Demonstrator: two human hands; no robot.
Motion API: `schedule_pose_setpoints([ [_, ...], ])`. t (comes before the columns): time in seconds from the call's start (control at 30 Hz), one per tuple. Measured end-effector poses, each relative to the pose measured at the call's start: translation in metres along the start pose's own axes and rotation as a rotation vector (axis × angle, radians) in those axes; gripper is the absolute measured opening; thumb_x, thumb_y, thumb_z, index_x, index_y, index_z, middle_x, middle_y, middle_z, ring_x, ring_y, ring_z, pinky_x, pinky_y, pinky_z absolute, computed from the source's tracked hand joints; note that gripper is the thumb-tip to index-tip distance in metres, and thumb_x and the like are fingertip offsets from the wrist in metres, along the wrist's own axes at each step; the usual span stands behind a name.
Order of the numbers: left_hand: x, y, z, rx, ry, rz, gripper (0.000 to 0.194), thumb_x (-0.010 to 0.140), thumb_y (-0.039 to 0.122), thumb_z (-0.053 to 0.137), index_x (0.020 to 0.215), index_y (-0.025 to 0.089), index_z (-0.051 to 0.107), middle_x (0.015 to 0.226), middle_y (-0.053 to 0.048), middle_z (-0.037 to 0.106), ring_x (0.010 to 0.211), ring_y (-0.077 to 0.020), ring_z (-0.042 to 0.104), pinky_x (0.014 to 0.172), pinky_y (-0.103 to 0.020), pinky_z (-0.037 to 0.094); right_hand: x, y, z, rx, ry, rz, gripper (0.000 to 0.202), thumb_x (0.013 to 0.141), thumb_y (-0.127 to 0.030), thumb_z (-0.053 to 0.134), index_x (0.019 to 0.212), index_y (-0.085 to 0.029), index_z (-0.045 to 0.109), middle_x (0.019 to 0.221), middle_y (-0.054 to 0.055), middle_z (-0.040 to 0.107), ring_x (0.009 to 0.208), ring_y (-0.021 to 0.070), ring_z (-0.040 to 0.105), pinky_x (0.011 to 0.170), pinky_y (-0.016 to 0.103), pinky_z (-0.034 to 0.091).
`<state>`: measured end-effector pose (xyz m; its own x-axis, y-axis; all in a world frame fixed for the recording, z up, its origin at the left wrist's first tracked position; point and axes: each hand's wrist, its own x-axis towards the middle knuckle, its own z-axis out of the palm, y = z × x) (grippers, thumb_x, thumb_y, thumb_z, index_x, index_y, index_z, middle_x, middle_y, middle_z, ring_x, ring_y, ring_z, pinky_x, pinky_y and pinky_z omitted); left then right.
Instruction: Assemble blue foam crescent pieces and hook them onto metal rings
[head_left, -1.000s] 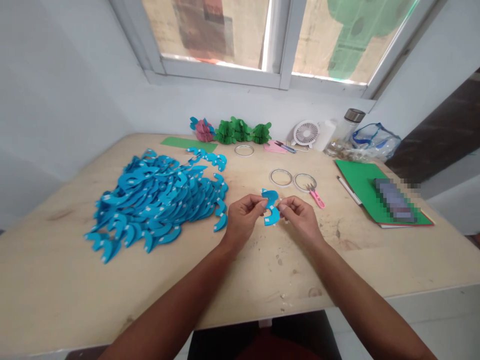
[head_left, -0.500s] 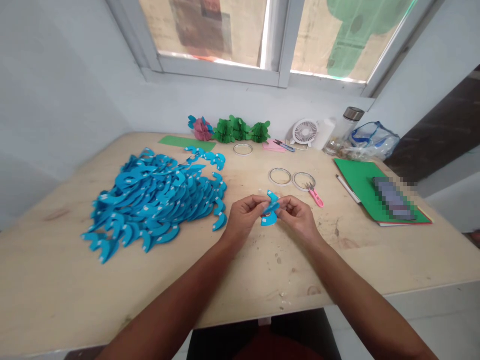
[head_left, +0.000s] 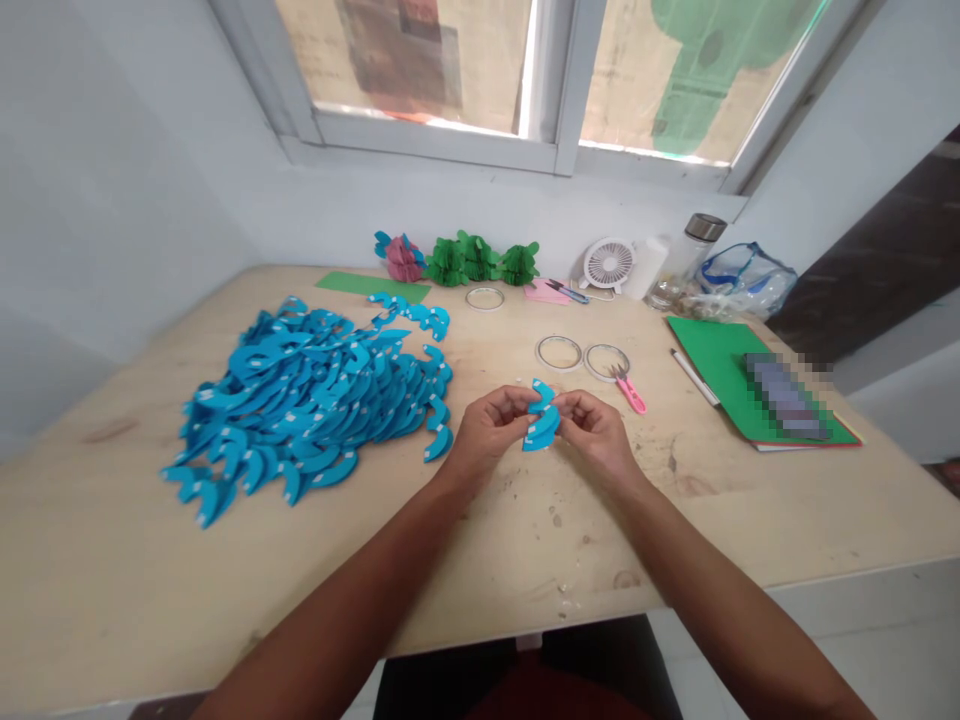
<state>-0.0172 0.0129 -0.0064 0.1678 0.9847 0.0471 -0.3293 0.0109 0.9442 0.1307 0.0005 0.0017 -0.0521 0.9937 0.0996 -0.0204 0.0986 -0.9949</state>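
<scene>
Between my two hands is a small blue curved paper piece (head_left: 541,430) with whitish patches, its layers overlapping. The fingertips of my left hand (head_left: 491,425) pinch its left edge. My right hand (head_left: 592,425) grips the right edge between thumb and fingers. To the left lies a large heap of similar blue paper pieces (head_left: 322,385), many with small white squares on them. Just beyond my hands are two rolls of narrow tape (head_left: 559,353). Pink-handled snips (head_left: 628,390) rest against the right roll.
Along the wall stand green paper ornaments (head_left: 476,258), a pink one (head_left: 405,258), a small white fan (head_left: 609,264) and a bottle (head_left: 694,255). A third tape roll (head_left: 485,299) lies behind. At right are a green folder (head_left: 709,370), a pen (head_left: 695,377) and a blurred-out object (head_left: 787,395).
The blue piece in my fingers has turned, and its lower layer now lies flatter toward me. Both hands stay in nearly the same place.
</scene>
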Motion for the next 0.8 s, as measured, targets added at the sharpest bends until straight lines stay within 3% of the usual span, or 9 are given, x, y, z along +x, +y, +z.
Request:
schedule_pose_setpoints([
  [0.3, 0.0011, -0.0006, 0.0001, 0.049, 0.034, 0.043, 0.021, 0.06, 0.024, 0.074, 0.08, 0.016, 0.07, 0.077, -0.003, 0.07, 0.072, -0.0148, 0.063, 0.066, -0.026, 0.05, -0.0005, 0.0011, 0.0003, -0.002, -0.018, -0.013, 0.01, 0.066, -0.02, 0.064, 0.075, -0.018, 0.061, 0.063, -0.002, 0.058, 0.057, 0.0104, 0.052, 0.054, 0.022, 0.041],
  [0.53, 0.001, 0.0025, 0.0011, 0.059, 0.046, 0.029, 0.022, 0.059, 0.024, 0.074, 0.079, 0.017, 0.071, 0.079, -0.004, 0.07, 0.076, -0.0163, 0.063, 0.071, -0.027, 0.049, -0.0007, 0.0016, 0.0001, -0.01, -0.022, -0.007, 0.011, 0.067, -0.022, 0.065, 0.076, -0.018, 0.06, 0.065, -0.001, 0.059, 0.058, 0.011, 0.053, 0.055, 0.023, 0.042],
  [0.8, 0.0002, 0.0004, 0.0004, -0.075, 0.069, -0.153, 0.021, 0.057, 0.024, 0.074, 0.075, 0.014, 0.071, 0.066, -0.002, 0.067, 0.061, -0.0121, 0.058, 0.067, -0.028, 0.048, -0.0021, 0.0028, 0.0007, -0.065, -0.017, -0.039, 0.009, 0.07, -0.023, 0.063, 0.077, -0.017, 0.06, 0.065, -0.001, 0.057, 0.058, 0.0106, 0.051, 0.054, 0.023, 0.04],
])
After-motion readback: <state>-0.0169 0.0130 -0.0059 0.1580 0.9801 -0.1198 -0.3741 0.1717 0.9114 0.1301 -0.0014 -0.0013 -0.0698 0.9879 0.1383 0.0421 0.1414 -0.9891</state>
